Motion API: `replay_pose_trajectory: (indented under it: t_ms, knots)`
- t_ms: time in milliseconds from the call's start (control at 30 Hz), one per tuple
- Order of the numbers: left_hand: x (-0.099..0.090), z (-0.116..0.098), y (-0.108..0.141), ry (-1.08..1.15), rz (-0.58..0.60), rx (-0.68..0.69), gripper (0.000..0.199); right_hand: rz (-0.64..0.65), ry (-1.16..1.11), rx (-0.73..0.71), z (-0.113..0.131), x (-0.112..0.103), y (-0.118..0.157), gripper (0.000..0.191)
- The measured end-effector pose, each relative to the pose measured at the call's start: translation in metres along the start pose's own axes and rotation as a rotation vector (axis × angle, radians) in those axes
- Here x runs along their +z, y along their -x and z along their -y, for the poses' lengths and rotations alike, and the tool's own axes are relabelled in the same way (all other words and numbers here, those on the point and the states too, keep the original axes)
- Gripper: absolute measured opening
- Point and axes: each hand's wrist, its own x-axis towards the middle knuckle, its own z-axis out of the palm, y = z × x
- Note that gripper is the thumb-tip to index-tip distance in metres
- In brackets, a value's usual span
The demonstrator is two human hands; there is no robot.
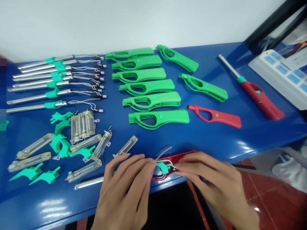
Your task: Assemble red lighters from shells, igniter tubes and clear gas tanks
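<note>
A red casing (pixel 174 157) lies at six o'clock by the bench's (pixel 206 140) near edge, long axis running from between two and three to between eight and nine o'clock. A metal tube (pixel 89 183) points that latter way; the left hand (pixel 128 188) hides any join, its grip unreadable. The right hand's (pixel 213 179) narrow grip pinches white wires (pixel 169 162), covering the casing's far end.

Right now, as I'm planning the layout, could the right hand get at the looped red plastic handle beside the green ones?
Probably yes: nothing visible stands between the right hand and the handle, though that hand's fingers are busy at the thin white wires.
</note>
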Motion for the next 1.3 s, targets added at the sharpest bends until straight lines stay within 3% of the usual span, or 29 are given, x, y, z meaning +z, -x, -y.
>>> replay_pose_trajectory:
  t_ms: [500,833,1300]
  knots:
    - [0.005,0.0,0.006,-0.023,-0.004,0.038,0.023,0.01,-0.041,0.013,0.0,0.001,0.007,0.024]
    - [0.006,-0.001,0.003,0.018,-0.023,-0.002,0.021,-0.152,0.004,0.084,0.015,0.013,-0.002,0.012]
    - [0.006,0.0,0.003,-0.01,-0.006,0.028,0.028,-0.205,-0.037,0.136,0.02,0.016,0.003,0.017]
